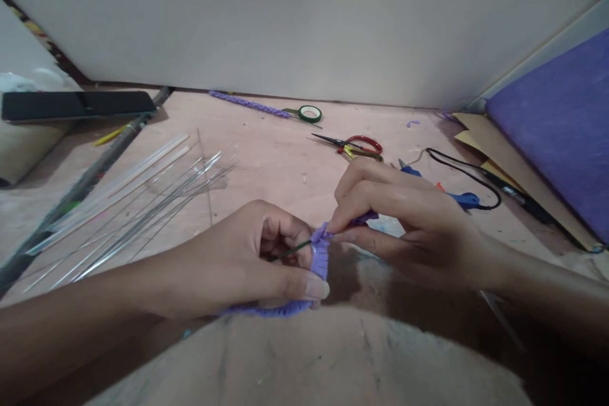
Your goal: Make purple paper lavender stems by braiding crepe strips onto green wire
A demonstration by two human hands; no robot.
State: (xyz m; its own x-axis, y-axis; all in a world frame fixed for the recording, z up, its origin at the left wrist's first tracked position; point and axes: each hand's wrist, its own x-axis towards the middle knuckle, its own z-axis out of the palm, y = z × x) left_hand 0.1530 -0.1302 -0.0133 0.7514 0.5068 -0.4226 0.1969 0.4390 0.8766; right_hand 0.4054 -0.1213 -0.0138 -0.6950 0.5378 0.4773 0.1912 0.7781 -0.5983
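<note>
My left hand (266, 260) is closed, its thumb pressing a fringed purple paper strip (320, 259) against the fingers. The strip's loose end trails below that hand to the left. A thin dark green stem (292, 250) runs out of the left fist to the strip's upper end. With thumb and forefinger, my right hand (394, 216) pinches the purple piece where strip and stem meet. More purple fringe shows under the right fingers; part of it is hidden by them.
Red-handled scissors (354, 144), a green tape roll (310, 114) and a purple fringed stem (250, 103) lie at the back. A blue glue gun (464, 200) with a black cord is right. Clear sticks and wires (147, 222) lie left, near a black phone-like object (78, 105). Purple sheets (556, 114) lean at right.
</note>
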